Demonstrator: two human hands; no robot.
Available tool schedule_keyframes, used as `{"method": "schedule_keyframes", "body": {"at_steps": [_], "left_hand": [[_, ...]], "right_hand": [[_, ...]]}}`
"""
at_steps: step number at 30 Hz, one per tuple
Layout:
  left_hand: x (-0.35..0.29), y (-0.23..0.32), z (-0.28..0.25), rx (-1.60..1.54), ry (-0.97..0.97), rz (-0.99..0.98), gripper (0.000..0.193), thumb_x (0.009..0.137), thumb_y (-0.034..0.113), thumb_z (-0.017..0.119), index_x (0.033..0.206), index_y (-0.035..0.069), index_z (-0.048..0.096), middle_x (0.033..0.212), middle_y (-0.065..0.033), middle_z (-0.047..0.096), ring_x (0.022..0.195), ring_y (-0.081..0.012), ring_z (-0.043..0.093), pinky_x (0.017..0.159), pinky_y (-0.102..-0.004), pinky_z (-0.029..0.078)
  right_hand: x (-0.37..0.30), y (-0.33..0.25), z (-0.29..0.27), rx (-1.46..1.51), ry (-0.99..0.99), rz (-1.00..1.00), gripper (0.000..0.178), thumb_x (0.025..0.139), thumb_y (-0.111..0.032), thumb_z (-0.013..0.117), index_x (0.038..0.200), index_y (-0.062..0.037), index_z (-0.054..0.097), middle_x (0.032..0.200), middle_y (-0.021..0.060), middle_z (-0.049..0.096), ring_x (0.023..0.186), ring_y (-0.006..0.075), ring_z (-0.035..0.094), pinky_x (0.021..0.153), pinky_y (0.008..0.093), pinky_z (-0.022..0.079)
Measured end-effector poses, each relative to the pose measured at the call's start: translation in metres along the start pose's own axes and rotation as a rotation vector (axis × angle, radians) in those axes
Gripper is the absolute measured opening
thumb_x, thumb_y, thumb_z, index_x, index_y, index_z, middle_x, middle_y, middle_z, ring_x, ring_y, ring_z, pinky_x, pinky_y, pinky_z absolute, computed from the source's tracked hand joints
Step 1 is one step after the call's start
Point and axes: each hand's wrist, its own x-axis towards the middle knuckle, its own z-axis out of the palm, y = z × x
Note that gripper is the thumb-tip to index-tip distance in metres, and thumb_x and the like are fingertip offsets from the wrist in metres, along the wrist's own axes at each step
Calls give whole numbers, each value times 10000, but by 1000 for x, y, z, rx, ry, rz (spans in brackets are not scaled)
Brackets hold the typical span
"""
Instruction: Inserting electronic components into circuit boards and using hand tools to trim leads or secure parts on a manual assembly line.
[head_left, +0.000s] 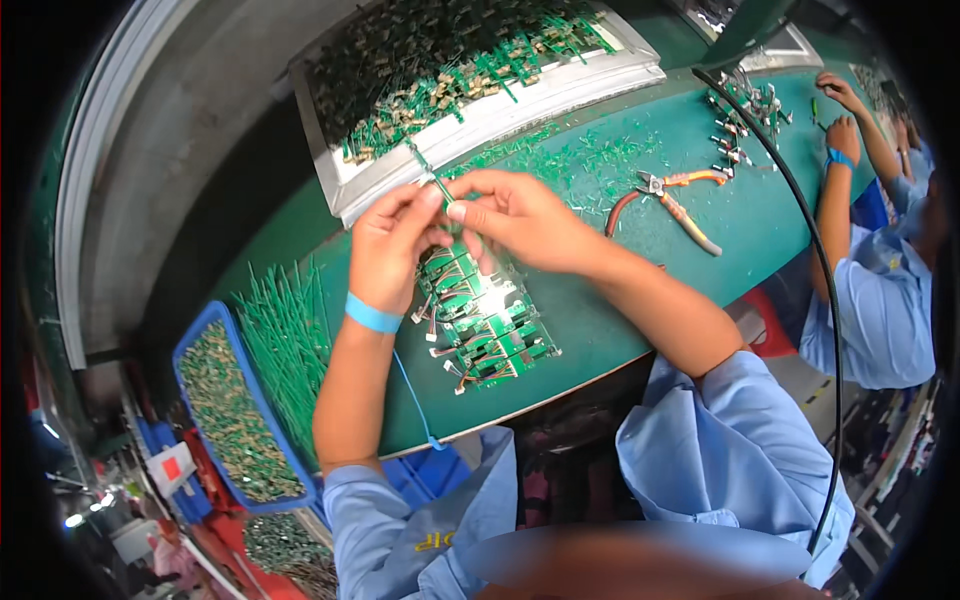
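Between my two hands, above the bench, is a narrow green circuit board strip, its far end pointing away from me. My left hand pinches it with thumb and fingers; a blue band circles that wrist. My right hand grips the same strip from the other side, thumb against it. Just below the hands lies a green circuit board panel, several small boards side by side, with short wires and white connectors along its left edge. Bright glare covers part of the panel, and my hands hide its far end.
Diagonal cutters with orange handles lie open to the right. A white-framed tray heaped with small boards stands behind. Green offcuts litter the bench; long strips and a blue basket sit left. A co-worker's hands are far right.
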Motion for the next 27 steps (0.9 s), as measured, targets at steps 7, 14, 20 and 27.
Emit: {"method": "schedule_keyframes", "body": {"at_steps": [7, 14, 20, 27], "left_hand": [[81, 40, -1, 180, 148, 165, 226, 1028, 130, 783, 1190, -26, 756, 1046, -119, 776, 889, -157, 711, 754, -274, 589], [88, 55, 50, 491, 172, 267, 290, 1034, 161, 770, 1235, -47, 757, 1158, -136, 771, 992, -189, 742, 841, -273, 588], [84, 55, 45, 363, -67, 235, 325, 1020, 134, 772, 1260, -83, 745, 1119, -142, 778, 937, -200, 752, 822, -269, 595], [71, 65, 60, 478, -89, 146, 359, 996, 106, 791, 1291, -90, 737, 1075, -159, 790, 860, -195, 746, 753, -265, 587]], "right_hand": [[0, -6, -25, 59, 245, -31, 180, 1107, -156, 660, 1250, -47, 673, 730, 37, 682, 564, 134, 620, 500, 243, 486], [2, 4, -34, -690, 654, -508, 143, 1018, -111, 698, 1151, -69, 668, 706, 75, 695, 527, 248, 650, 478, 366, 482], [7, 13, -29, -1138, 700, -717, 164, 957, -105, 711, 1111, -77, 663, 696, 105, 700, 557, 363, 675, 512, 468, 513], [1, 16, -32, -1172, 702, -645, 128, 993, -106, 691, 1115, -76, 662, 705, 107, 701, 552, 320, 660, 505, 440, 497]]}}
